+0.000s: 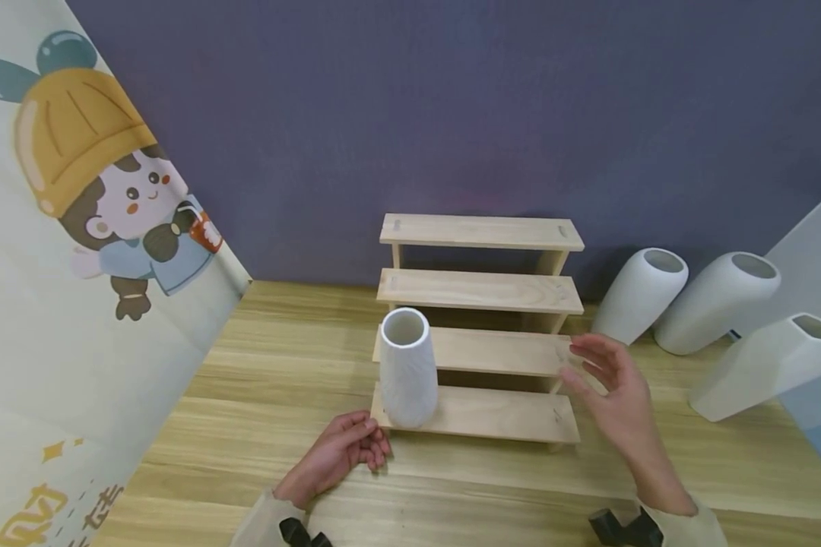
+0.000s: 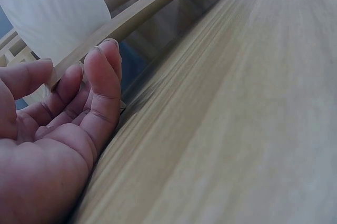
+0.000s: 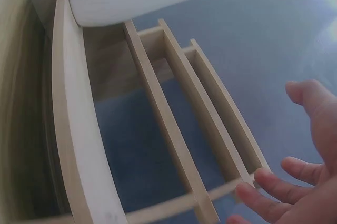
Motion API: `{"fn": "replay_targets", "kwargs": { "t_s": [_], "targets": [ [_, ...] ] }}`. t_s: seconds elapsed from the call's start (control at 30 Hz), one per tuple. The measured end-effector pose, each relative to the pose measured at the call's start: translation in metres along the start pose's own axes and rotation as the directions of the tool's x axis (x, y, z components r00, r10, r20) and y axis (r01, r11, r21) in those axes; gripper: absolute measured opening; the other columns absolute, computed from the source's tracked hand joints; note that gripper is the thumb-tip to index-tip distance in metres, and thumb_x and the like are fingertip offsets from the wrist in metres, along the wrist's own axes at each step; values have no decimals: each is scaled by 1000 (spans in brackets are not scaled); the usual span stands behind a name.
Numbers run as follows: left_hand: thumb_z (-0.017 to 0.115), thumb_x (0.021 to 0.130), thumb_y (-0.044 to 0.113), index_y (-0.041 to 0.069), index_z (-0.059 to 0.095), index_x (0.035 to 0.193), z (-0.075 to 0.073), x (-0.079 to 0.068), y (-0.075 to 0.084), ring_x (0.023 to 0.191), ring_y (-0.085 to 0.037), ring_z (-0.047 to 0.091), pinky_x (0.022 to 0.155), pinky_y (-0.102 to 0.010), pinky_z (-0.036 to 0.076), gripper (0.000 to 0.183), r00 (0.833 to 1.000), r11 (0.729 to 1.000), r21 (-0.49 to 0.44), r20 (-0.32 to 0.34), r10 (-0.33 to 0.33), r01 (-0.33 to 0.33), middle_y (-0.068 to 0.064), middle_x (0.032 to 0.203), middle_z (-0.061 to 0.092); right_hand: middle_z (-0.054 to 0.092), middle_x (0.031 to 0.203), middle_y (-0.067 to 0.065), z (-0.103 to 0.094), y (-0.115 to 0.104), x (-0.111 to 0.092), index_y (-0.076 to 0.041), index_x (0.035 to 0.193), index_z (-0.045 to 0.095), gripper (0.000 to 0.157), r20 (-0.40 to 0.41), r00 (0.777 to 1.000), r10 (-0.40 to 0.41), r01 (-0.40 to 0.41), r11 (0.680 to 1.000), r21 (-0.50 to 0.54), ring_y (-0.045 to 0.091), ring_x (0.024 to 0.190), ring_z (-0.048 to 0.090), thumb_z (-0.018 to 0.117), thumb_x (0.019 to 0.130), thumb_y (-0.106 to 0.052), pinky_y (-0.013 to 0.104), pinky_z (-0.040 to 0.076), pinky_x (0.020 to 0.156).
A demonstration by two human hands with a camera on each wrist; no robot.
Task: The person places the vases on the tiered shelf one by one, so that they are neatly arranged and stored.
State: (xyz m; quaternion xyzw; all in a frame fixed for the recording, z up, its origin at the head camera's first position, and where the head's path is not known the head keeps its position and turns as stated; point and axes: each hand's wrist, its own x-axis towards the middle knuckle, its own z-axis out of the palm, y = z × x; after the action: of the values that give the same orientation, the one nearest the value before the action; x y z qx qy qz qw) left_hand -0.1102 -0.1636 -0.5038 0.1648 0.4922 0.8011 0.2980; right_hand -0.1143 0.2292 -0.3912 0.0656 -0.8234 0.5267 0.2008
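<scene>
A wooden stepped display stand (image 1: 506, 414) with several plank shelves stands on the table against the dark wall. On the left part of its lowest shelf a white textured vase (image 1: 409, 380) is upright. At that shelf's left front corner my left hand (image 1: 342, 456) pinches the plank, thumb above and fingers beneath; the left wrist view shows the thumb (image 2: 31, 74) on the edge. By the stand's right end my right hand (image 1: 616, 395) is raised, thumb and fingers spread apart with nothing between them. In the right wrist view, its fingers (image 3: 268, 203) are near the shelf ends.
To the right stand three more white vases: a rounded one (image 1: 632, 296), another rounded one (image 1: 714, 304) beside it, and an angular one (image 1: 759, 368) nearer the front. A cartoon-printed wall panel (image 1: 130, 365) borders the wood-grain table (image 1: 246, 395) on the left.
</scene>
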Motion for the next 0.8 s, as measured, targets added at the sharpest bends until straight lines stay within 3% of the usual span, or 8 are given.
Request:
{"fn": "replay_targets", "kwargs": {
  "t_s": [0.37,0.53,0.8],
  "targets": [
    [33,109,12,9,59,101,0,0,-2,80,-6,69,68,-19,57,27,1000,1000,2,-12,1,-1,1,94,74,56,122,-28,-28,17,-4,-5,135,49,51,-51,999,13,-15,999,-35,-13,112,56,67,89,8,1,43,91],
    [34,109,13,9,59,101,1,0,-1,80,-6,70,68,-19,57,26,1000,1000,-3,-10,-3,3,1,94,74,57,119,-30,-42,24,-6,-15,133,50,52,-98,993,63,-69,996,-62,-14,109,57,67,89,8,-1,43,90],
    [34,109,13,8,59,101,0,-1,-1,80,-6,70,68,-19,58,27,1000,1000,-1,-13,1,-1,0,94,74,66,115,-18,-58,31,-7,-12,127,56,50,-164,981,105,-71,978,198,-7,106,63,64,86,17,0,46,89]
  ]
}}
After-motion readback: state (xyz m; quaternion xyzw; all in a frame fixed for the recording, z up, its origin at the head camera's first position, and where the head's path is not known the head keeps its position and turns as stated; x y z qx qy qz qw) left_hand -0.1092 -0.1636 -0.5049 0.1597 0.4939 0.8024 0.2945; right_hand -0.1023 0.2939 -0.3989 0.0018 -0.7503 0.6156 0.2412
